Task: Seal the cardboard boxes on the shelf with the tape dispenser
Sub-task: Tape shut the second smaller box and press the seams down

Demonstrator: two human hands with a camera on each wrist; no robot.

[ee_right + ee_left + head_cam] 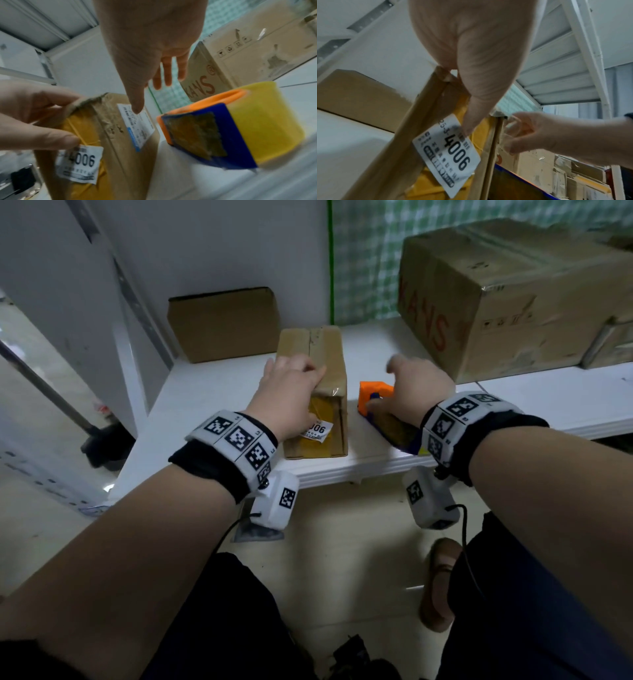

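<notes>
A small cardboard box (pixel 325 347) with a white "4006" label (pixel 317 431) stands near the front of the white shelf (pixel 212 392). My left hand (pixel 294 385) grips its near top edge, fingers curled over the top and thumb on the front face (pixel 471 124). An orange and blue tape dispenser (pixel 375 392) with a yellow roll (pixel 265 121) lies on the shelf just right of the box (pixel 116 148). Just above the dispenser (pixel 231 132) is my right hand (pixel 407 392), fingers (pixel 164 78) straight and spread and holding nothing.
A large brown box (pixel 496 302) with red lettering fills the right back of the shelf. A flat cardboard box (pixel 222 323) leans against the back wall on the left. Below the shelf's front edge are the floor and a brown shoe (pixel 438 580).
</notes>
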